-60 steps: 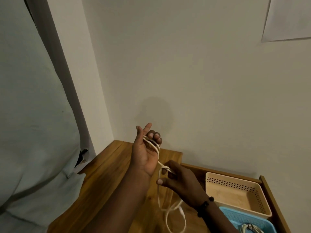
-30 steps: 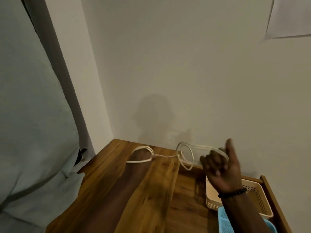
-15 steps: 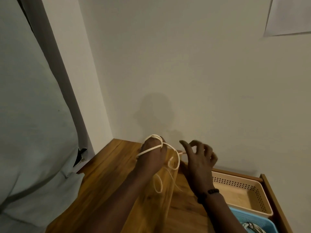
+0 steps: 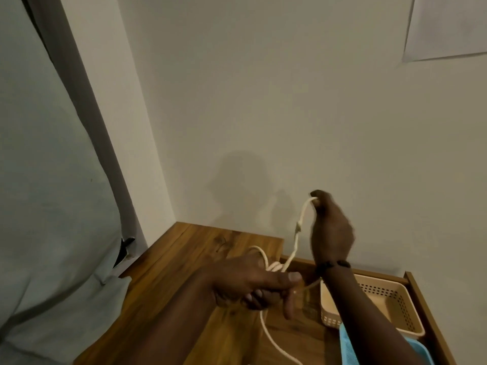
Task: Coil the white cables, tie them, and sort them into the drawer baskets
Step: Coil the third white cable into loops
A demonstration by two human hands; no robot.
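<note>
Both hands work a white cable (image 4: 297,239) over the wooden drawer top (image 4: 184,262).

The left hand (image 4: 250,281) curls its fingers round the coiled turns; the right hand (image 4: 329,230), raised above, pinches one end at its fingertips. The beige basket (image 4: 395,306) sits below the right wrist.

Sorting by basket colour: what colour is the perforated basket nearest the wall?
Beige basket, seen in the head view.

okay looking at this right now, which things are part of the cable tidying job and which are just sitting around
Part of the job:
white cable, wrapped over the left hand, its end pinched up by the right hand
beige basket
blue basket, at the frame's lower edge

Just there:
wooden top
paper sheet on the wall
grey curtain
</note>
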